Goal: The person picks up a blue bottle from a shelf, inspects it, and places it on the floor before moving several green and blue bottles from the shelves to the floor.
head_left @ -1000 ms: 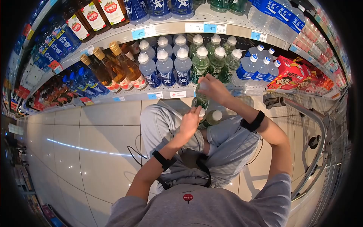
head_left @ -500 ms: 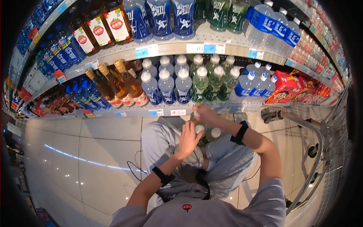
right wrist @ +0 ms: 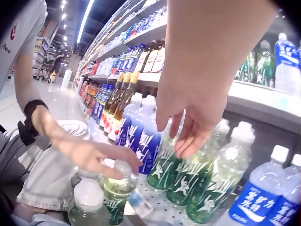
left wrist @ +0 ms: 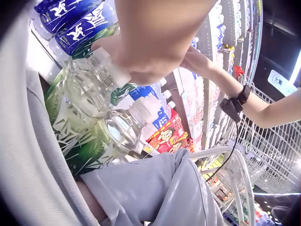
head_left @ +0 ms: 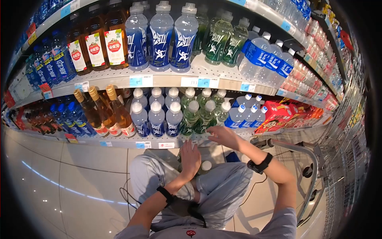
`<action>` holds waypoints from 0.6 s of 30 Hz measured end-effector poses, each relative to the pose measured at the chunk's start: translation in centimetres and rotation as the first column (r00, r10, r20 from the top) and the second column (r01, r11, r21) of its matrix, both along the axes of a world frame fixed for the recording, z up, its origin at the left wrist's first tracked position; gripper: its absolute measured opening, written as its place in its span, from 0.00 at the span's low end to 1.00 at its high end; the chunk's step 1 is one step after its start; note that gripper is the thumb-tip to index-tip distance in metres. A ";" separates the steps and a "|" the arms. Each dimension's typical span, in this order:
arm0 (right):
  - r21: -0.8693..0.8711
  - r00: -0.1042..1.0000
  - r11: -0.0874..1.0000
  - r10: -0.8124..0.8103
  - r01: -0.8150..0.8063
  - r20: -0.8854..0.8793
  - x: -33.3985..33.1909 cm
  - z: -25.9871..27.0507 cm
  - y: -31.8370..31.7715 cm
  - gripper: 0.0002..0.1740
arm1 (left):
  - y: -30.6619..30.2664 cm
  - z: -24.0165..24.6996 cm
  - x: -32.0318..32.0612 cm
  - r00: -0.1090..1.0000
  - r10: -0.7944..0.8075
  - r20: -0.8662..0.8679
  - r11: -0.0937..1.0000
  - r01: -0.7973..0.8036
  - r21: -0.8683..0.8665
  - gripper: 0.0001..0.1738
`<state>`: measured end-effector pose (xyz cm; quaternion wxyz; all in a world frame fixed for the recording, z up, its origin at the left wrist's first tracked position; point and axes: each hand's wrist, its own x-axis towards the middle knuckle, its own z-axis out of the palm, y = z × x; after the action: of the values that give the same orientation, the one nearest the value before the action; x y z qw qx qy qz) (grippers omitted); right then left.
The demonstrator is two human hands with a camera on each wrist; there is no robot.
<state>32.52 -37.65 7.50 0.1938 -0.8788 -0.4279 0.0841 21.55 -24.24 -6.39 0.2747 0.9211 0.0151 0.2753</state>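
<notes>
In the head view my left hand is low in front of the shelf, fingers extended over a bottle. The right wrist view shows that left hand at the top of a green-labelled bottle; whether it touches is unclear. Another white-capped bottle stands nearer the camera. My right hand, fingers loosely bent and holding nothing visible, is at the front of the lower shelf. Behind its fingers are upright green-labelled bottles. The left wrist view has two green-labelled bottles side by side near a trouser leg.
Blue-labelled bottles stand left of the green ones, white-and-blue ones to the right, then red packs. The upper shelf edge runs above. At right stands a metal cart; crossed legs are below.
My right hand has let go of the bottle top beside my left hand and moved right, away from it. The head view has tilted up, showing more of the upper shelf.
</notes>
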 end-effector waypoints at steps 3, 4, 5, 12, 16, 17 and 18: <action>-0.108 0.987 0.994 0.012 0.006 0.159 1.8 5.2 -1.9 0.15 | 0.3 -0.4 0.0 1.000 -0.021 -0.014 0.998 0.021 0.051 0.16; -0.150 0.977 0.988 0.008 0.025 0.212 2.5 7.5 -2.0 0.14 | 0.4 -0.3 0.0 0.999 -0.025 -0.020 0.998 0.026 0.056 0.16; -0.175 0.948 0.983 0.003 0.056 0.318 3.2 9.8 -1.9 0.14 | 0.5 -0.2 -0.1 0.999 -0.030 -0.025 0.998 0.031 0.063 0.16; -0.055 0.747 0.988 -0.075 0.148 0.661 12.1 22.0 0.3 0.11 | 0.7 -0.3 -0.3 0.995 -0.055 -0.079 0.998 0.058 0.030 0.18; 0.131 0.567 0.978 -0.201 0.163 0.799 15.9 24.4 3.0 0.18 | 0.7 -0.4 -0.5 0.994 -0.067 -0.087 0.998 0.068 0.016 0.17; 0.179 0.485 0.965 -0.251 0.190 0.838 16.9 24.6 3.8 0.21 | 0.7 -0.4 -0.5 0.993 -0.069 -0.101 0.997 0.070 0.014 0.17; 0.229 0.398 0.950 -0.298 0.212 0.868 18.2 24.6 4.7 0.24 | 0.6 -0.5 -0.6 0.991 -0.069 -0.114 0.997 0.071 0.010 0.17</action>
<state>50.72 -32.96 32.09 -0.0148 -0.8355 -0.3289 -0.4399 20.99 -23.60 -6.85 0.2764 0.9372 -0.0036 0.2129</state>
